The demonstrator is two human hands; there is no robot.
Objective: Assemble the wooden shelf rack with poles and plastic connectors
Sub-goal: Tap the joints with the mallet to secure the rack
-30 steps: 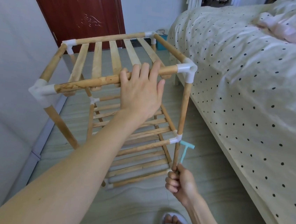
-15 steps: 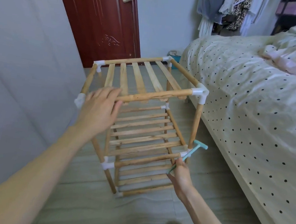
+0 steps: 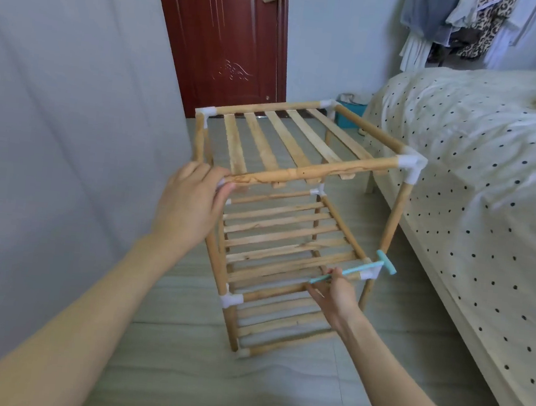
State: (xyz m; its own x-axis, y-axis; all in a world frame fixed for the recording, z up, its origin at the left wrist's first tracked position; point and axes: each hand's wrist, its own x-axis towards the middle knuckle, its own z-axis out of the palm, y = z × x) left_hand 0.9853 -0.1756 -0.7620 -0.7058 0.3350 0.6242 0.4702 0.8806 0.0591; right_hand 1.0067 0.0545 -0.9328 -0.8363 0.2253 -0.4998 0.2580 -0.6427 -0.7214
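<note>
Left hand [image 3: 190, 204]: we grip the rack [image 3: 290, 225] at its top corner.
Right hand [image 3: 333, 292]: fingers pinch the teal tool [image 3: 357, 269].
Risk: we may rack the frame — connectors loosen.

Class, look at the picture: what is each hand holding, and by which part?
The left hand grips the rack at the near left top corner, over its connector. The right hand pinches the small teal hammer by the end of its handle.
</note>
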